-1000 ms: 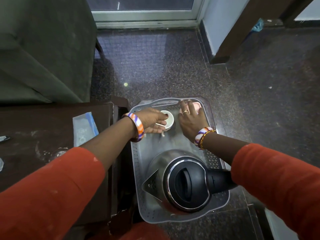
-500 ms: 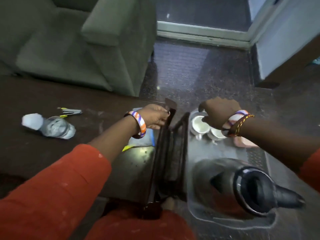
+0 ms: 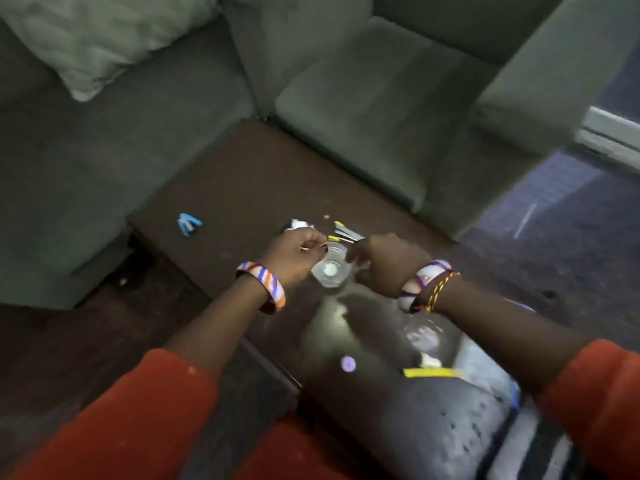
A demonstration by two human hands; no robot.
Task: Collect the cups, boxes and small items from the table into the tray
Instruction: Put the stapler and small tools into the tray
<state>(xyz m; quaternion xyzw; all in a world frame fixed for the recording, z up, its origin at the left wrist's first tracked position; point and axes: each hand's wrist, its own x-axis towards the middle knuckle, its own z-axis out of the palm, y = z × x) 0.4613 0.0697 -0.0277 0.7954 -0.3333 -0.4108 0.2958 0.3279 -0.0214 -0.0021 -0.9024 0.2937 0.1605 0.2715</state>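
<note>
A clear cup (image 3: 329,270) lies on its side on the dark table (image 3: 242,188), its base towards me. My left hand (image 3: 294,254) has curled fingers pinching at the cup's rim from the left. From the right, my right hand (image 3: 388,265) curls its fingers against the cup's other side. Just behind the hands lie a crumpled white tissue (image 3: 299,224) and thin yellow-tipped sachets (image 3: 346,233). A small blue item (image 3: 188,224) rests further left on the table. A flat packet with a yellow edge (image 3: 429,372) lies near my right forearm. The frame is blurred.
A grey-green sofa (image 3: 86,150) and armchair (image 3: 381,98) close in the table's left and far sides. A pale cushion (image 3: 104,39) sits on the sofa. A grey perforated surface (image 3: 460,441) shows at the bottom right. Dark speckled floor (image 3: 571,220) lies to the right.
My view has swung left from the tray and kettle to the table's middle. Both hands left the tray's cups and came together on the clear cup.
</note>
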